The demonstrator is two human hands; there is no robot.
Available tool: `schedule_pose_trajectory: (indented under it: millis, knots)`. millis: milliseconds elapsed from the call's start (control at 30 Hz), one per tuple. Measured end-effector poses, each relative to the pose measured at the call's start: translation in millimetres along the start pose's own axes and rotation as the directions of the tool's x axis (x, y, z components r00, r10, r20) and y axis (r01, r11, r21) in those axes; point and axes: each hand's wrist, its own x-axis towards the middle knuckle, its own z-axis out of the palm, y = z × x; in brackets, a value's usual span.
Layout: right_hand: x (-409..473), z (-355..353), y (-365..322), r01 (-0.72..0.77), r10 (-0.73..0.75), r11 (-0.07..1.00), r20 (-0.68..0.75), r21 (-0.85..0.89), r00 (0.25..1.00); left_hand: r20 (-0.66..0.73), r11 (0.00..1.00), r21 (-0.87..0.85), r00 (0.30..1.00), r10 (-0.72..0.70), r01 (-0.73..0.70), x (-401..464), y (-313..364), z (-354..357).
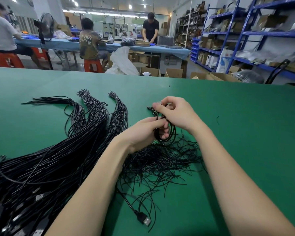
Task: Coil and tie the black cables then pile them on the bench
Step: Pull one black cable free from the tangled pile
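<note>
Together, both hands grip a glossy black cable coil.

Green bench fills the lower two thirds of the frame, far edge running across just below the middle. Left and lower left: big mass of black cables, fanning toward upper left into bundles bound with pale ties, USB plugs at lower left. Centre: loose heap of short black ties. Bottom centre: single USB plug on its lead. Far right edge: small dark item, too cropped to identify.
</note>
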Motion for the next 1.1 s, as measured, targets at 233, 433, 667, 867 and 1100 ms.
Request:
schedule_pose_trajectory:
  millis: [233, 433, 667, 867, 1100]
  knots:
    - [-2, 0, -13, 0.037, -0.04, 0.998, -0.088, -0.042, 0.995, -0.068, 0.993, -0.113, 0.997, -0.047, 0.039, 2, -3, -6]
    - [-54, 4, -5, -0.009, 0.026, 0.995, -0.174, 0.098, 0.984, -0.228, 0.965, -0.248, 0.973, 0.026, -0.084, 7, -4, -6]
    - [-71, 38, -5, -0.209, 0.185, 0.945, 0.114, 0.253, 0.976, -0.298, 0.977, -0.2, 0.954, 0.015, -0.078, 0, -2, -1]
    - [-67, 45, -5, -0.309, 0.234, 0.843, 0.216, 0.44, 0.948, -0.282, 0.986, -0.151, 0.959, 0.029, -0.074, 2, -3, -5]
    - [-68, 14, 14, -0.354, 0.272, 0.908, 0.329, 0.224, 0.904, -0.289, 0.971, -0.21, 0.956, 0.049, -0.113, 2, 0, -14]
